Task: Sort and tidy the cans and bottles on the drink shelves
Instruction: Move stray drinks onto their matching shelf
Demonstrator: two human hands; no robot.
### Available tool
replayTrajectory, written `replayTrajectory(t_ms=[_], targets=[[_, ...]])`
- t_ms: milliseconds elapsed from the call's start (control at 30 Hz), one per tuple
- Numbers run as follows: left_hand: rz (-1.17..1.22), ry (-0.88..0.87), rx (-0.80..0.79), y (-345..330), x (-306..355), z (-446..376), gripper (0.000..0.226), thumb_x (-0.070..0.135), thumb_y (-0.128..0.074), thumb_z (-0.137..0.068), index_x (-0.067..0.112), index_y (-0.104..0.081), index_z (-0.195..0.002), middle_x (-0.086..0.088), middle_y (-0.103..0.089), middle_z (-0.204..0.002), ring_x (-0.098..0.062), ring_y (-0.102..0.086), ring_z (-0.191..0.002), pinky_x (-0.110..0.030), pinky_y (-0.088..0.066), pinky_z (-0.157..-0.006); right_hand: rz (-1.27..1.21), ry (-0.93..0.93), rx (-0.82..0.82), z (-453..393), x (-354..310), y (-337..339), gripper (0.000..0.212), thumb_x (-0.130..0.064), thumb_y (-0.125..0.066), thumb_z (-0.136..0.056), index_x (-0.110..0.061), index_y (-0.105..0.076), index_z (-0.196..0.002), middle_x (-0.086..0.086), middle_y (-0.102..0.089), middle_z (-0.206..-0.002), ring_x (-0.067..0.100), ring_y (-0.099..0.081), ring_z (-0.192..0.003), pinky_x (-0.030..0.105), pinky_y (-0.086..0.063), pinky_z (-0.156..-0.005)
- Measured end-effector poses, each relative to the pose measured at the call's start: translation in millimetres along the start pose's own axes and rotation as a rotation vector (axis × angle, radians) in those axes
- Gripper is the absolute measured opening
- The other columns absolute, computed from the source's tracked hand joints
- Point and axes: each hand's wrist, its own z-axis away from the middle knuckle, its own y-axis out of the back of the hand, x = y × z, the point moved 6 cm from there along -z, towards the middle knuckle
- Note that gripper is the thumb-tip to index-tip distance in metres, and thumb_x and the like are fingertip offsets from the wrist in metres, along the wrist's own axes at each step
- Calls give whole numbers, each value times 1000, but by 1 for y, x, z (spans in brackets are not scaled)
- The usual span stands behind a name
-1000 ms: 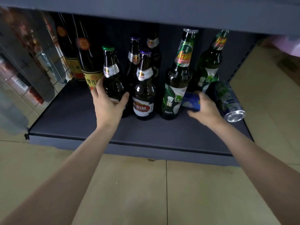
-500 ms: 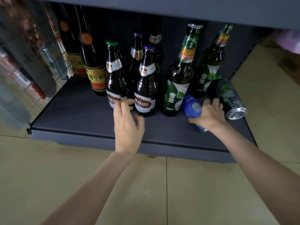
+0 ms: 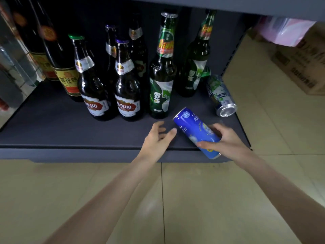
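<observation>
The right hand (image 3: 226, 140) has pulled the blue can (image 3: 197, 132) away from the bottles, and its grip holds the can tilted over the shelf (image 3: 52, 120) front. The left hand (image 3: 156, 138) has let go of a bottle and reaches, open, toward the can, ready to help move it

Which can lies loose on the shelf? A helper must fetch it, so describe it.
On the dark shelf, look at the right end, beyond the green bottles. A white-green can lies there on its side, silver end forward. The blue can is held by the right hand.
</observation>
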Motion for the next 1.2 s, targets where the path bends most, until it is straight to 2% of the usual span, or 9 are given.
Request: replayTrajectory(t_ms=[67, 167, 267, 367, 567, 800, 1000, 1100, 1200], targets=[[238, 87, -109, -20, 1, -8, 56, 42, -63, -84, 13, -48, -130, 1, -62, -119, -11, -60, -106, -25, -46, -96, -60, 35, -61, 3, -2, -7, 39, -21, -85, -63, -26, -62, -93, -2, -63, -100, 8, -62, -86, 16, -46, -70], [511, 118, -132, -35, 6, -11, 38, 30, -60, -89, 10, -55, -121, -5, -68, -112, -15, -66, -101, -23, -55, -81, -116, 91, -165, 3, -9, -10, 24, -22, -79, -72, -26, -65, -91, -2, -66, -97, 8, -63, -88, 20, -50, -80], [596, 143, -66, -29, 5, -14, 26, 30, -58, -89, 16, -56, -111, 0, -70, -97, -12, -68, -85, -24, -56, -66, -120, 131, 267, -24, -13, 43, 16, -26, -65, -86, -14, -67, -96, -7, -67, -89, -2, -60, -84, 6, -42, -75], [526, 148, -75, -25, 8, -19, 28, 32, -60, -88, 16, -55, -110, -1, -69, -96, -14, -68, -83, -28, -57, -68, 293, -4, 547, -76, -9, 84, 58, -46, -61, -86, -1, -54, -121, 12, -56, -114, 30, -46, -118, 33, -37, -95], [392, 192, -97, -31, 9, -11, 35, 34, -63, -85, 16, -54, -114, -4, -70, -104, -12, -69, -82, -28, -57, -66, 462, -334, 317, -136, 16, 59, 85, -51, -71, -75, 0, -38, -136, 17, -42, -139, 36, -40, -128, 41, -39, -100], [340, 311, -160, -12, 82, 73, 27, 28, -68, -81, 22, -57, -106, 2, -69, -92, -15, -66, -79, -35, -53, -78, -502, -534, 110, 46, 6, 30, 34, -22, -72, -79, 0, -61, -102, 11, -65, -65, 19, -62, -49, 22, -46, -47], [248, 364, -256, 37, 219, 163, 36, 26, -73, -67, 27, -61, -101, 6, -68, -90, -8, -66, -75, -28, -53, -71, -630, -544, -178, 211, -113, 79, 68, -32, -73, -60, -3, -54, -119, 6, -67, -88, 17, -67, -63, 32, -55, -58], [188, 357, -314, 74, 322, 220, 43, 19, -79, -62, 27, -60, -100, 8, -69, -91, -5, -66, -75, -24, -54, -64, -563, -424, -255, 272, -215, 162, 59, -22, -71, -57, -4, -53, -110, 3, -64, -83, 6, -63, -61, 23, -50, -51], [161, 293, -339, 111, 439, 273, 63, 42, -89, -40, 26, -63, -95, 7, -72, -85, -7, -68, -74, -25, -57, -65, -466, -233, -292, 312, -329, 256, 51, -21, -74, -53, -17, -52, -98, -6, -60, -80, -6, -58, -59, 12, -45, -52]])
